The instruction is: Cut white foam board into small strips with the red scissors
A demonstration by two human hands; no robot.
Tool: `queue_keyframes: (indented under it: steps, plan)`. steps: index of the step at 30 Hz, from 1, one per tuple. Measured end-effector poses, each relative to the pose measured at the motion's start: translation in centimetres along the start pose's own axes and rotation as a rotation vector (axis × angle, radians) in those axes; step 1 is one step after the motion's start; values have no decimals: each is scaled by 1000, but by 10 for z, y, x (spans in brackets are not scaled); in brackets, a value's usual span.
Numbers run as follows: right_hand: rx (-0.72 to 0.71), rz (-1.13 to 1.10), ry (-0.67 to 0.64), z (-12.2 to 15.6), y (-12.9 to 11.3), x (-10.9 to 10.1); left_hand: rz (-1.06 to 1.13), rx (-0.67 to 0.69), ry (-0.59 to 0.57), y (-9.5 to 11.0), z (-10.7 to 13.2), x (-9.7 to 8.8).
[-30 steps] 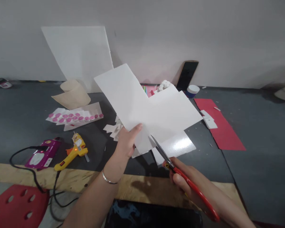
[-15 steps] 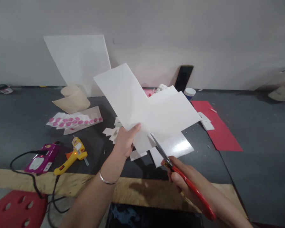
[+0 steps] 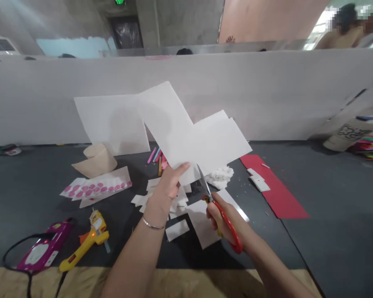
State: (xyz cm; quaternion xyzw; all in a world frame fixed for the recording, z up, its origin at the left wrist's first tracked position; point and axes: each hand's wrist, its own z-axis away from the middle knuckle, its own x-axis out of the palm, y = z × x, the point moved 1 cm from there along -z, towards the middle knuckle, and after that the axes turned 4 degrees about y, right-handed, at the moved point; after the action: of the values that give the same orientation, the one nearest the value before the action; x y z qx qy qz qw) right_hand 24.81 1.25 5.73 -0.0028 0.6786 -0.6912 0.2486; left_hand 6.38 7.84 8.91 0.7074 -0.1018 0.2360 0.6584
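Upper centre of frame: left hand (image 3: pixel 166 190) pinches the notched white card sheet (image 3: pixel 192 138) at its lower edge. Right hand (image 3: pixel 217 213) fingers are clamped through the red-handled scissors (image 3: pixel 225 221), blades at that edge. White offcuts (image 3: pixel 177 229) below suggest cutting is partly done

Low white partition (image 3: pixel 282 95) runs across the far side. Beyond it: grey concrete wall (image 3: pixel 180 20), dark doorway (image 3: pixel 126 32) under a green sign (image 3: pixel 119 2), possibly an exit light; pink wall (image 3: pixel 267 20) far right. Dark grey surface (image 3: pixel 335 207) underfoot; plywood strip (image 3: pixel 81 283) along near edge. Light even, diffuse.
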Motion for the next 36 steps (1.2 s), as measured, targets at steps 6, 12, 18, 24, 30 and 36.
queue_keyframes:
  steps: [6, 12, 18, 24, 30, 36]
  plan:
    - [-33, 3, -14, -7, 8, 2, -131, -111, -33, 0, -1, -1]
    - [-80, -113, -52, 2, 13, -3, -187, -57, -81, 6, 2, 4]
    - [-123, -157, -100, 6, 12, -4, -284, -35, -62, 9, 6, 4]
    - [-110, -131, -111, 8, 2, -8, -305, 12, -101, 9, 7, 4]
    - [-128, -110, -83, 10, -2, -8, -303, 37, -81, 9, 6, 2]
    - [-124, -122, -77, 8, 0, -6, -315, 24, -79, 9, 7, 3]
